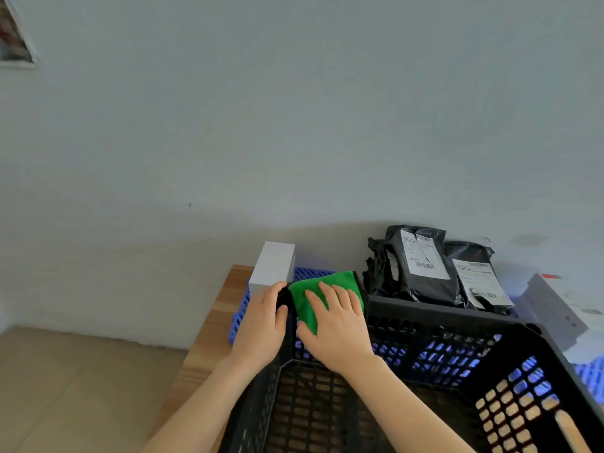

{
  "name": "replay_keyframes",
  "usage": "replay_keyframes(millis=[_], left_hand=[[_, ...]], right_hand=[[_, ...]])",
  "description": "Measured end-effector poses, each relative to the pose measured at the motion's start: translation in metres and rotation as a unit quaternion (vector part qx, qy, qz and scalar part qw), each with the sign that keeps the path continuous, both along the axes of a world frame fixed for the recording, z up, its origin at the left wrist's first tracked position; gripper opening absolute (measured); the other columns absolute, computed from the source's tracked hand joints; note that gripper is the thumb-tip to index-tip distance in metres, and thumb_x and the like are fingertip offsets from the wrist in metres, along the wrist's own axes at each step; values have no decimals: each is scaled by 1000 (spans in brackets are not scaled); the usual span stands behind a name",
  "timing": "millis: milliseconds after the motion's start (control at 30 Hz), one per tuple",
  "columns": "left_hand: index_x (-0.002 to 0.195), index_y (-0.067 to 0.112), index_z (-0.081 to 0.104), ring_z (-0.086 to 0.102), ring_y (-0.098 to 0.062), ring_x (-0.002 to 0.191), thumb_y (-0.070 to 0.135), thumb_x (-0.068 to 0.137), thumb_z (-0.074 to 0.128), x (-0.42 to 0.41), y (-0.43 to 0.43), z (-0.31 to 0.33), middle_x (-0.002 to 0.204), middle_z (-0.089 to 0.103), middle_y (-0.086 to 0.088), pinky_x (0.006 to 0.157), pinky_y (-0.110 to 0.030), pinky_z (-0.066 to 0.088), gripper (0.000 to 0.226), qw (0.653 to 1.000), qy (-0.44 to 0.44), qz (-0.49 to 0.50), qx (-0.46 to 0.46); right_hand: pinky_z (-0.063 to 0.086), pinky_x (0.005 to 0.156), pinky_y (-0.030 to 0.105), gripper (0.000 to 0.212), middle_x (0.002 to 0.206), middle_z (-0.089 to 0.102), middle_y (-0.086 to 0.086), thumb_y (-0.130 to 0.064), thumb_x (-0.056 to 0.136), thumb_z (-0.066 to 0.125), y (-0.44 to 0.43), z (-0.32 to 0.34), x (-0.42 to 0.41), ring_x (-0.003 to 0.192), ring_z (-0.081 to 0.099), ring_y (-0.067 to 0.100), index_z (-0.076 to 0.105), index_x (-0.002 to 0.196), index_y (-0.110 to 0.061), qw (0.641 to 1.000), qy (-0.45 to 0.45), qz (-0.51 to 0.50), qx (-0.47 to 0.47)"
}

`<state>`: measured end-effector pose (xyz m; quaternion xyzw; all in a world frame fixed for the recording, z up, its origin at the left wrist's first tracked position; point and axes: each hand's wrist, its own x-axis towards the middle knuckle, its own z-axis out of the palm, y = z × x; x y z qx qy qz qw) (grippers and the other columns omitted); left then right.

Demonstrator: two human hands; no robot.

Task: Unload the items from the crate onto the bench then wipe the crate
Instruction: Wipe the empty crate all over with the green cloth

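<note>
A black perforated plastic crate (pixel 434 317) fills the lower right, and nothing shows inside it. My right hand (pixel 336 328) presses a folded green cloth (pixel 309 294) flat against the inside of the crate's far left corner. My left hand (pixel 264 325) grips the crate's left wall from outside, thumb over the rim. Several black mailer bags with white labels (pixel 425 263) lie on the bench behind the crate. A white box (pixel 273 268) stands upright to the left of the cloth.
The wooden bench (pixel 212 325) ends at its left edge, with tiled floor below. A blue perforated tray or crate (pixel 240 317) sits behind the black crate. Grey and white boxes (pixel 555 308) lie at the far right. A plain wall rises behind.
</note>
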<state>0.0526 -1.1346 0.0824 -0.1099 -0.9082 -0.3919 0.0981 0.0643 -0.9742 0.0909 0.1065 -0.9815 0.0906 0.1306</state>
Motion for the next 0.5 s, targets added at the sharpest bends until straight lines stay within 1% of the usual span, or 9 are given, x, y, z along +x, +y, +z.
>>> replay_keyframes(millis=[33, 67, 167, 200, 300, 367, 433, 500], left_hand=[[142, 19, 43, 47, -11, 123, 16, 102, 46, 1, 1, 0, 135, 54, 0, 102, -23, 39, 41, 1000, 11, 3, -17], [143, 19, 41, 46, -11, 124, 17, 102, 47, 2, 1, 1, 136, 53, 0, 103, -25, 40, 42, 999, 23, 8, -40], [150, 18, 33, 39, -12, 137, 27, 102, 46, 3, 5, -2, 149, 44, 2, 109, -31, 40, 51, 987, 62, 8, -149], [152, 19, 29, 35, -12, 141, 32, 102, 46, 3, 6, -4, 153, 40, 2, 110, -34, 40, 55, 980, 66, 3, -186], [156, 24, 19, 23, -14, 148, 45, 99, 46, 2, 11, -9, 160, 27, 3, 116, -37, 34, 67, 959, 63, 0, -275], [157, 27, 14, 19, -16, 150, 50, 97, 46, 0, 12, -12, 162, 22, 3, 116, -37, 33, 71, 947, 58, 1, -316], [157, 28, 15, 18, -18, 149, 53, 95, 48, -1, 13, -12, 163, 19, 3, 113, -39, 35, 74, 936, 50, 2, -347], [156, 24, 24, 22, -21, 148, 51, 93, 55, 0, 14, -11, 162, 23, 0, 111, -42, 36, 75, 935, 44, 5, -351]], right_hand=[[23, 114, 44, 60, 142, 48, 3, -54, 89, 36, 1, 1, -6, 133, 40, 26, 45, 140, -24, 999, 33, 6, 2], [26, 113, 44, 54, 139, 50, 2, -49, 93, 38, 3, 2, -13, 131, 42, 25, 44, 140, -23, 999, 45, 17, 11], [22, 115, 45, 50, 150, 37, 4, -40, 101, 34, 11, -5, -32, 138, 32, 27, 30, 148, -23, 998, 11, 57, 31], [24, 114, 45, 50, 150, 37, 4, -38, 101, 35, 15, -8, -35, 137, 34, 28, 27, 149, -23, 997, 9, 67, 40], [36, 106, 46, 59, 138, 48, 6, -26, 95, 50, 33, -16, -37, 123, 48, 30, 28, 149, -21, 992, 41, 104, 59], [38, 103, 45, 67, 133, 50, 7, -17, 89, 54, 52, -20, -37, 116, 50, 30, 26, 150, -19, 989, 58, 122, 66], [40, 100, 44, 70, 131, 50, 7, -12, 87, 53, 77, -23, -36, 112, 51, 30, 25, 150, -18, 985, 76, 134, 73], [43, 96, 42, 70, 128, 52, 7, -11, 85, 56, 104, -24, -33, 108, 53, 29, 28, 150, -18, 983, 88, 138, 84]])
